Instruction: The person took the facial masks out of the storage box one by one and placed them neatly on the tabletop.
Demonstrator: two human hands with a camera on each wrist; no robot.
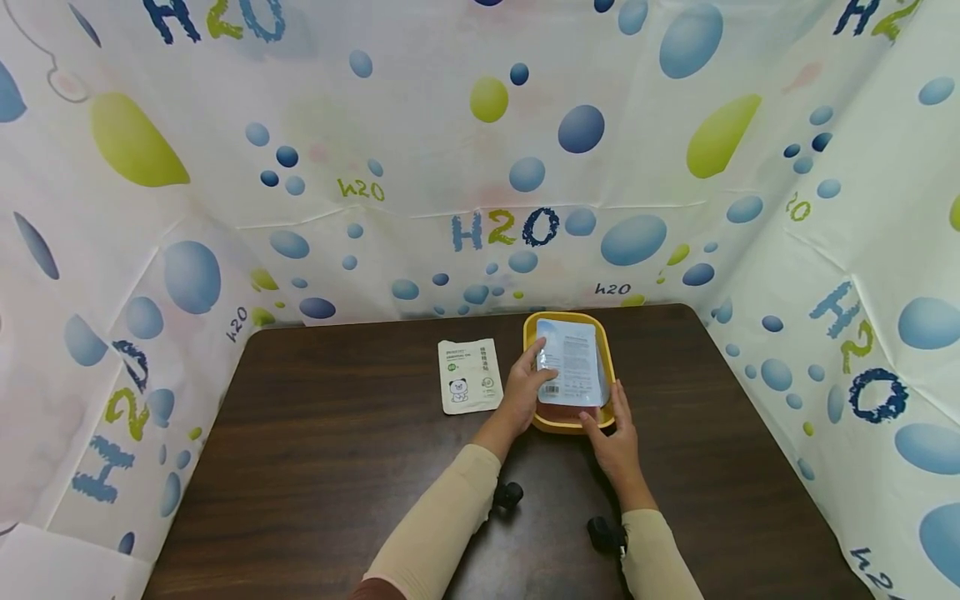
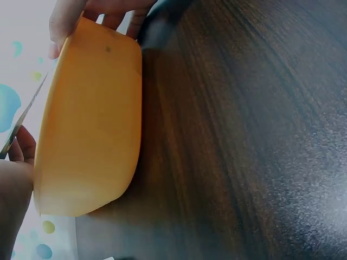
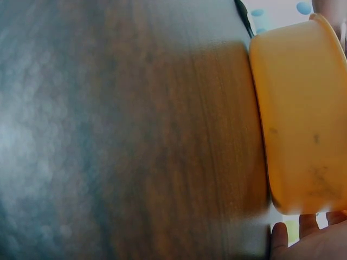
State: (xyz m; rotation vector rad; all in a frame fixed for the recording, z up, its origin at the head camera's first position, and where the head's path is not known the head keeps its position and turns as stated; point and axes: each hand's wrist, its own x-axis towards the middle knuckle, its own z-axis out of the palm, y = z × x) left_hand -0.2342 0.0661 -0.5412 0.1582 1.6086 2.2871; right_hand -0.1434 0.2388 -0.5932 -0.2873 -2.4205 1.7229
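A flat light-blue packet with small print and a barcode is tilted over a yellow plastic basket. My left hand pinches the packet by its left edge; in the left wrist view, its thin edge shows beside the fingers. The right hand holds the basket's near right corner, thumb at the near rim and fingers along the right side. Under the packet, something reddish-brown shows in the basket; the rest of its inside is hidden. The basket's outer wall fills the right wrist view's right side.
Left of the basket, a cream packet with a cartoon bear lies flat on the dark wooden table. A white curtain with blue and green spots hangs behind and at both sides. Black wrist cameras sit under the forearms.
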